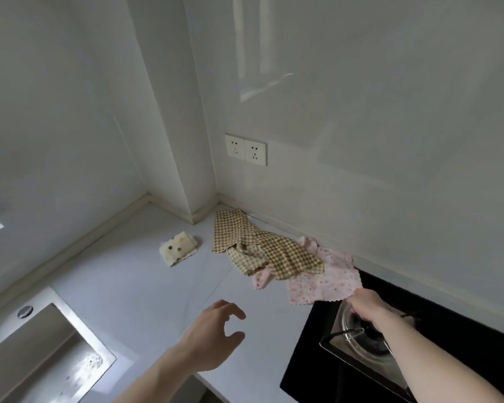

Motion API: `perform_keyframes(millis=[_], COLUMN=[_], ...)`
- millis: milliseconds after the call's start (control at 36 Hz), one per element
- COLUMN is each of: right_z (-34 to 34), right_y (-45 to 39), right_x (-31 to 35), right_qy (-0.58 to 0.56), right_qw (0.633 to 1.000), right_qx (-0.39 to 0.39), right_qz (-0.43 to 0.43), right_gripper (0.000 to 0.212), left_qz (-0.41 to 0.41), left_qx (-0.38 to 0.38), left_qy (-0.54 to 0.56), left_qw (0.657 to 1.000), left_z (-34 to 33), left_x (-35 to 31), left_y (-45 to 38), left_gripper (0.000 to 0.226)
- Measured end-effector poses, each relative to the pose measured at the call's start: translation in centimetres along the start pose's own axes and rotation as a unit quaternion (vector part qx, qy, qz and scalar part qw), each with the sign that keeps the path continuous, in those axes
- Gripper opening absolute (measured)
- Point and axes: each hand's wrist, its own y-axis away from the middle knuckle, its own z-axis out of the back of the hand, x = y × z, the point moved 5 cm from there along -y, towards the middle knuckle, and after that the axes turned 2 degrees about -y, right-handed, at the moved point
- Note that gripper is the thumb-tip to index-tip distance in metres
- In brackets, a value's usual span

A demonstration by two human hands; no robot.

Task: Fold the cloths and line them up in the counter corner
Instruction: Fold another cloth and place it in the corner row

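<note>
Pinching the near corner of the pink floral cloth at 4 o'clock, the right hand begins retrieval from beneath the checked cloth; next, the spread, empty left hand should take a second corner.

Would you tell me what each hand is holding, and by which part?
The right hand pinches the pink floral cloth at its near right corner; the left hand holds nothing.

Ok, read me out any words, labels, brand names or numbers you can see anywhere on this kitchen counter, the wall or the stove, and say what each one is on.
None can be read.
White double wall socket: only pin holes, no lettering visible.
Black glass gas stove: faint marks at its right edge, too blurred to read.
Steel sink: small dark marks on its left rim, too small to read.
Checked, pink floral and spotted cloths: patterns only, no text.
</note>
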Motion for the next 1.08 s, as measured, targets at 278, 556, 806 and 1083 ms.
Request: perform_keyframes(millis=[278, 556, 806, 1083], right_z=[0.6, -1.6, -4.9, -6.3], right_y=[7.8, 21.2, 28.8, 29.7], right_x=[5.3, 13.1, 15.5, 10.9], right_qy=[-0.151, -0.244, -0.334, -0.275], right_qw=[0.977, 0.95, 0.921, 0.94], right_qx=[-0.126, -0.08, -0.069, -0.134], right_qz=[0.078, 0.177, 0.188, 0.152], right_gripper=[0.041, 0.038, 0.035, 0.043], left_qz=[-0.113, -0.198, -0.146, -0.146], left_qx=[0.049, 0.113, 0.201, 0.08], left_qy=[0.007, 0.06, 0.178, 0.212], left_qw=[0.992, 0.972, 0.952, 0.963], left_z=[2.4, 1.4, -1.4, 0.5], left_x=[2.4, -1.7, -5.4, -1.5], left_y=[-6.4, -6.9, -5.0, -3.7], left_gripper=[0.022, 0.041, 0.114, 0.015])
